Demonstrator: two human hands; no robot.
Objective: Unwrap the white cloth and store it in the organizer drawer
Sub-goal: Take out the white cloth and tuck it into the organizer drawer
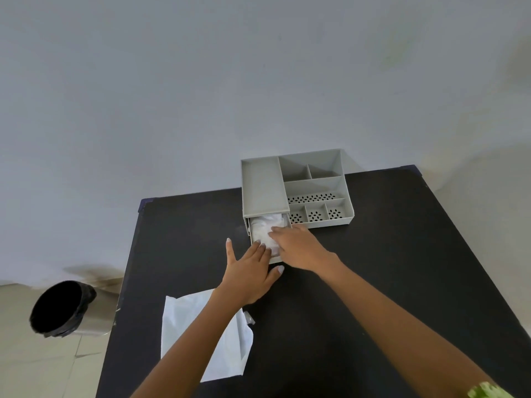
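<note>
We see the white cloth (265, 229) lying in the open drawer (249, 229); right hand (298, 248) fingers press it flat (left hand (250, 274) splayed, empty).

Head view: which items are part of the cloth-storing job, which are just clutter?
In the job:
white cloth, lying in the open drawer
grey organizer
left hand and right hand, both on the cloth
empty wrapper, set aside on the table

Lying about:
black bin on the floor
</note>
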